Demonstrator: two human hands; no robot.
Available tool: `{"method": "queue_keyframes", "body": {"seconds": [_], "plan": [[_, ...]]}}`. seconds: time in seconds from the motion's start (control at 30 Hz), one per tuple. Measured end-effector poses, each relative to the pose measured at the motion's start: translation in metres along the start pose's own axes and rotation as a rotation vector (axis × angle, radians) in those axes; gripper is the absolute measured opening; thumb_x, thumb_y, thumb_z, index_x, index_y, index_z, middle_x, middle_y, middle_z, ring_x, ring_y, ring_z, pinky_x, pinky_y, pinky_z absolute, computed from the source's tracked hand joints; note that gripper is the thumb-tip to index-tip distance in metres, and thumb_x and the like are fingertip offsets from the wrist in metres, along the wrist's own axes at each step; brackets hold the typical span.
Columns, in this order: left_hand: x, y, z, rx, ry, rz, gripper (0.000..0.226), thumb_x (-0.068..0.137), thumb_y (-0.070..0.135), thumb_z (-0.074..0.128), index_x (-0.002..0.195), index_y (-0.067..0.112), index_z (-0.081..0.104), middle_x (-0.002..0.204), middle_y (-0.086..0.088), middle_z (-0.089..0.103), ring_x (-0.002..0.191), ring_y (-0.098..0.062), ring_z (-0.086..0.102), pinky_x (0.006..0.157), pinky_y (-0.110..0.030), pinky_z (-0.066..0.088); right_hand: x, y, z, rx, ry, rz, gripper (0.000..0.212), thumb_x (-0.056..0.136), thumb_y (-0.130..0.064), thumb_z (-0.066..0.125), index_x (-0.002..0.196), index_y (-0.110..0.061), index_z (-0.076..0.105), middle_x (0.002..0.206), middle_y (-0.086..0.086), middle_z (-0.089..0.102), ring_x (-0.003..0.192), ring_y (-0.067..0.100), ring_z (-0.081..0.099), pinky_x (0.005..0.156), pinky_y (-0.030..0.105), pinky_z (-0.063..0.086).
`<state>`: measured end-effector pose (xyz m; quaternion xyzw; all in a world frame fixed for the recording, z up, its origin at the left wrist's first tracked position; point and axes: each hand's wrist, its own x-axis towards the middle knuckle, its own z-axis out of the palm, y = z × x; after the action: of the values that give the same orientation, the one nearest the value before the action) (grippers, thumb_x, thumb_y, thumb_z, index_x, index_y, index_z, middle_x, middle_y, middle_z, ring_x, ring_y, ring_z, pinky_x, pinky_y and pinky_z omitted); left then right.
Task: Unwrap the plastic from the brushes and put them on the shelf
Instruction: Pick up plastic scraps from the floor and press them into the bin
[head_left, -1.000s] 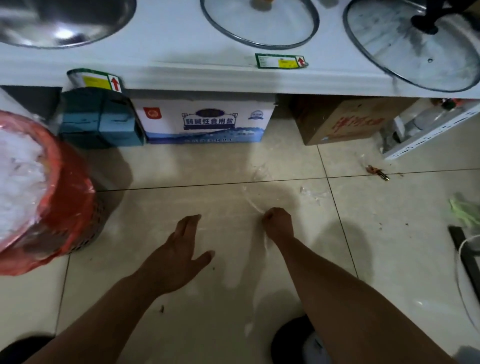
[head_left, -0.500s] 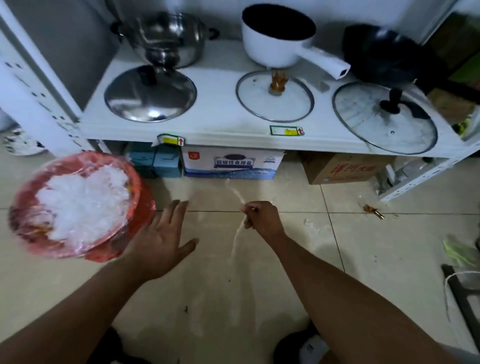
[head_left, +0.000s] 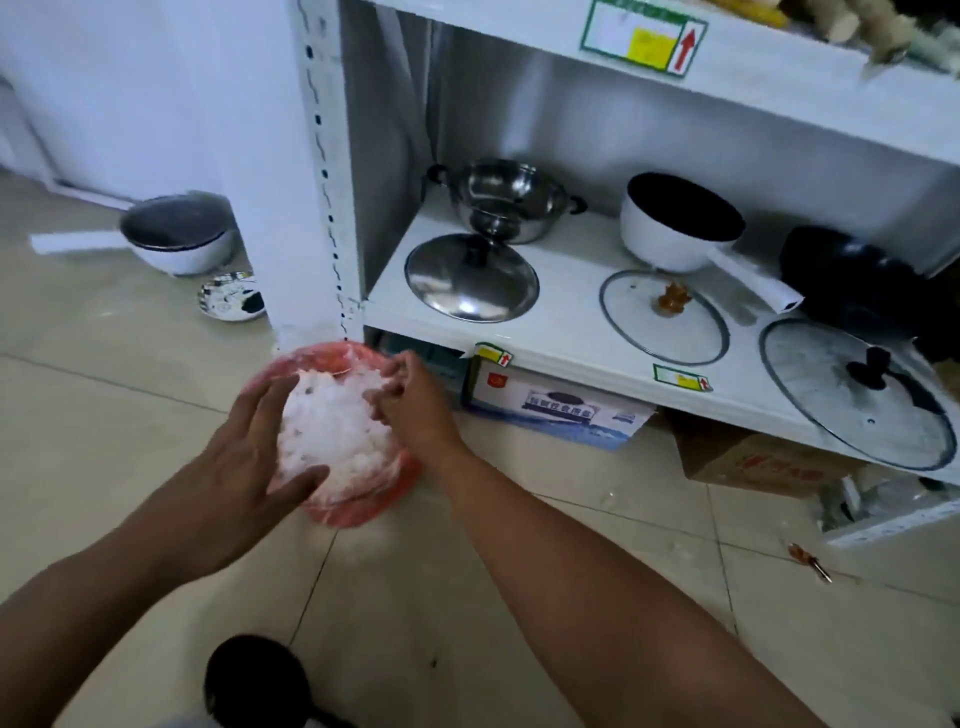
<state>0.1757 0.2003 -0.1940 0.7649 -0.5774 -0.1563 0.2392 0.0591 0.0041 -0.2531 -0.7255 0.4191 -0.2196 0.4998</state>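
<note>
Pale tiled floor below, white wall behind. At far left a white pan with a dark inside sat on the tiles, a small shiny dish just beside it. Next came the white shelf post, punched with slots. On the shelf lay a steel lid in front of a steel pot, then a glass lid in front of a white saucepan, then a black-knobbed glass lid by a dark wok. Under the shelf sat a white printed box and a brown carton.

Now the hands, both over a red bin heaped with crumpled clear plastic. The left hand was spread wide, fingers apart, palm against the left side of the heap, thumb lying across its lower edge. The right hand was half curled, fingertips bunched at the top right of the heap, touching it; whether they pinched a piece was unclear through the blur. No brush could be made out in either hand.
</note>
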Motion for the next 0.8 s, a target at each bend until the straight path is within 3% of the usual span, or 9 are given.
{"method": "queue_keyframes", "body": {"seconds": [0.03,0.13,0.2,0.3,0.4,0.6,0.7,0.77,0.8], "plan": [[0.002,-0.014,-0.001,-0.001,-0.002,-0.028,0.090,0.091,0.054,0.056,0.162,0.027,0.008,0.166,0.001,0.016,0.150,-0.023,0.031,0.118,-0.037,0.033,0.006,-0.005,0.016,-0.012,0.002,-0.019,0.018,0.092,-0.013,0.073,0.102,-0.019,0.059,0.082,-0.006,0.065,0.069,0.009,0.066,0.071,0.032,0.061],[0.007,-0.051,0.001,-0.022,-0.013,-0.086,0.089,0.093,0.050,0.060,0.161,0.025,0.009,0.165,0.000,0.018,0.146,-0.025,0.036,0.114,-0.037,0.037,0.023,-0.018,0.056,-0.073,-0.021,-0.036,0.013,0.093,-0.010,0.072,0.104,-0.012,0.066,0.097,0.002,0.072,0.084,0.012,0.066,0.069,0.015,0.049],[0.010,-0.073,0.004,-0.012,-0.033,-0.126,0.090,0.094,0.051,0.061,0.161,0.023,0.010,0.164,-0.003,0.019,0.146,-0.029,0.036,0.115,-0.044,0.040,0.036,-0.018,0.076,-0.119,-0.020,-0.034,0.017,0.091,-0.008,0.074,0.107,-0.008,0.067,0.105,0.006,0.072,0.089,0.014,0.063,0.067,0.013,0.043],[0.014,-0.096,0.012,0.024,-0.061,-0.179,0.092,0.094,0.053,0.062,0.162,0.022,0.007,0.165,-0.006,0.018,0.144,-0.033,0.039,0.113,-0.049,0.043,0.049,-0.006,0.100,-0.235,-0.068,0.025,0.026,0.089,-0.006,0.076,0.112,-0.011,0.065,0.124,0.009,0.066,0.096,0.019,0.064,0.076,0.024,0.046],[0.015,-0.105,0.027,0.089,-0.124,-0.201,0.097,0.096,0.055,0.057,0.163,0.020,-0.004,0.170,-0.007,0.006,0.147,-0.034,0.035,0.111,-0.050,0.045,0.051,0.010,0.111,-0.403,-0.102,0.061,0.033,0.090,-0.011,0.075,0.120,-0.015,0.062,0.149,0.012,0.041,0.116,0.028,0.061,0.088,0.033,0.052],[0.024,-0.095,0.039,0.152,-0.182,-0.250,0.099,0.100,0.052,0.053,0.161,0.015,-0.015,0.172,-0.010,-0.007,0.153,-0.036,0.022,0.115,-0.051,0.041,0.032,0.025,0.103,-0.537,-0.032,-0.092,0.048,0.090,-0.013,0.071,0.133,-0.030,0.060,0.144,0.002,0.037,0.128,0.022,0.045,0.076,0.029,0.046],[0.033,-0.078,0.037,0.177,-0.181,-0.228,0.096,0.101,0.050,0.052,0.161,0.014,-0.013,0.172,-0.011,-0.008,0.156,-0.035,0.014,0.117,-0.050,0.038,0.024,0.018,0.078,-0.511,-0.058,-0.153,0.053,0.093,-0.021,0.065,0.143,-0.035,0.054,0.148,0.004,0.036,0.133,0.022,0.043,0.094,0.030,0.042],[0.042,-0.064,0.038,0.180,-0.164,-0.204,0.094,0.101,0.049,0.053,0.162,0.014,-0.010,0.172,-0.011,-0.006,0.158,-0.033,0.008,0.120,-0.051,0.034,0.019,0.017,0.056,-0.510,-0.023,-0.168,0.057,0.092,-0.027,0.063,0.146,-0.037,0.048,0.150,0.005,0.035,0.135,0.024,0.044,0.110,0.039,0.043],[0.048,-0.056,0.040,0.178,-0.154,-0.186,0.094,0.100,0.047,0.054,0.162,0.013,-0.008,0.172,-0.012,-0.003,0.158,-0.034,0.008,0.121,-0.052,0.032,0.017,0.020,0.043,-0.489,-0.003,-0.160,0.059,0.091,-0.028,0.062,0.147,-0.036,0.045,0.148,0.004,0.036,0.131,0.026,0.049,0.108,0.043,0.048]]}}
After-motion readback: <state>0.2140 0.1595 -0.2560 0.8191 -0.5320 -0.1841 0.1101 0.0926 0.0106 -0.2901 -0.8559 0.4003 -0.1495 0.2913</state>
